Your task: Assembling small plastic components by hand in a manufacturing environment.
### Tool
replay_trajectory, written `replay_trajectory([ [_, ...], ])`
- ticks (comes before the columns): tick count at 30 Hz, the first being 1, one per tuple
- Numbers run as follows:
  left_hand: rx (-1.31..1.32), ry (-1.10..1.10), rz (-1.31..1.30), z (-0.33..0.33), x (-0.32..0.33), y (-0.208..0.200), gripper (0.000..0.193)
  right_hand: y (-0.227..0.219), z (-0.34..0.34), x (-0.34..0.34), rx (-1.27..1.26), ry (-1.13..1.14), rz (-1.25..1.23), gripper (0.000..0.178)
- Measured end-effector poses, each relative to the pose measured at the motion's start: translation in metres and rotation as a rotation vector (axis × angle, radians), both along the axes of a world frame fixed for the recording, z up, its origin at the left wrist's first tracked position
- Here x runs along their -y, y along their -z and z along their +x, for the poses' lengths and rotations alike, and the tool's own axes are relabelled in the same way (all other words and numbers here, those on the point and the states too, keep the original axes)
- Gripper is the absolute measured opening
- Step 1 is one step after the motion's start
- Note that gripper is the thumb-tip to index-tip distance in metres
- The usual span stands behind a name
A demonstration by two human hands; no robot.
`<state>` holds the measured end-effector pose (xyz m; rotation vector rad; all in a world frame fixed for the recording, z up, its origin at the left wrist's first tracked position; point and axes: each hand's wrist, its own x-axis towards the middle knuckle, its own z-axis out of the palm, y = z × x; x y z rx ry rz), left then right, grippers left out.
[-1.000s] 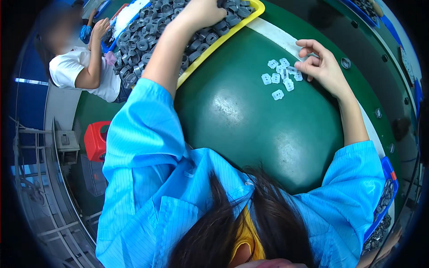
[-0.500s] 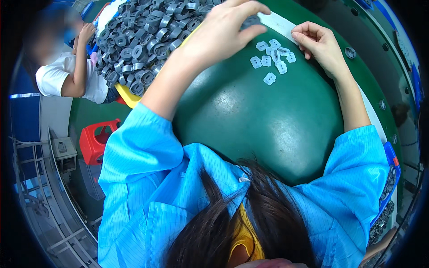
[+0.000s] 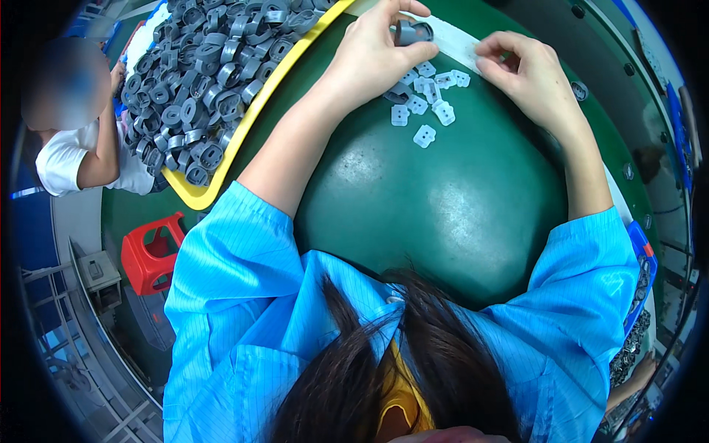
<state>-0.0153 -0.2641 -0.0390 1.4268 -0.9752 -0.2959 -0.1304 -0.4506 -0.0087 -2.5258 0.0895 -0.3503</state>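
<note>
My left hand (image 3: pixel 377 48) is closed on a dark grey, ring-shaped plastic part (image 3: pixel 413 32), gripped between thumb and fingers above the far side of the green table (image 3: pixel 384 214). Below its thumb, a second grey part (image 3: pixel 397 93) lies on the table. Beside that part is a loose group of small translucent white plastic plates (image 3: pixel 430 90), with one plate (image 3: pixel 424 136) lying a little nearer. To their right, my right hand (image 3: pixel 521 70) has its thumb and fingertips brought together. Whatever is in that pinch is too small or hidden to make out.
A yellow-rimmed bin (image 3: pixel 258 111) heaped with grey parts stands at the left. Beyond it sits another person (image 3: pixel 81 155). A red stool (image 3: pixel 153 253) is at lower left. A white strip (image 3: pixel 454 40) borders the table's far side, and a blue tray (image 3: pixel 641 288) is at right.
The view has shifted, showing more of the yellow bin rim. My left hand has come away from the bin's edge with the grey part in it. A grey part now shows beside the white plates.
</note>
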Motion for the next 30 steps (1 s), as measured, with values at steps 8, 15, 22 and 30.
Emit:
replay_trajectory([
  [8,-0.345,0.061,0.078,0.004,-0.002,0.001,0.032,0.01,0.001,-0.036,0.013,0.081,-0.069,0.02],
  [15,-0.299,0.071,0.015,-0.009,0.003,-0.006,0.036,-0.013,0.004,-0.018,-0.015,0.042,0.681,0.013],
  [22,-0.326,0.264,0.0,-0.004,0.001,-0.005,0.038,-0.009,0.008,-0.024,0.075,0.127,0.486,0.013],
  [30,-0.08,0.068,0.105,-0.009,0.002,0.001,0.039,-0.013,0.002,-0.034,0.023,0.117,0.451,0.014],
])
